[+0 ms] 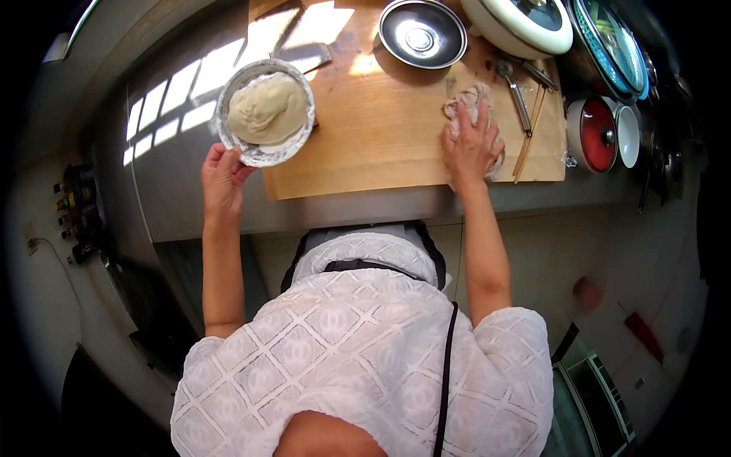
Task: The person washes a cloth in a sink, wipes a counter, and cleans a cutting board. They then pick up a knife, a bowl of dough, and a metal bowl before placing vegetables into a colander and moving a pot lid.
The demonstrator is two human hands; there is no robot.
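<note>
Two hands are engaged: the left hand [222, 179] grips the dough bowl [265, 113] at the board's [381, 145] left edge; the right hand [472, 145] is pressed flat, open, on a cloth [466, 100] near the right edge, best wiped firmly.

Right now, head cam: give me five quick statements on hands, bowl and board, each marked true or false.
1. The left hand grips the rim of the dough bowl. True.
2. The dough bowl is empty. False: it holds a pale lump of dough.
3. The right hand presses flat on a cloth on the wooden board. True.
4. The right hand holds the tongs. False: they lie on the board beside the hand, untouched.
5. The steel bowl at the board's far edge has a lid on. False: it is open and empty.
</note>
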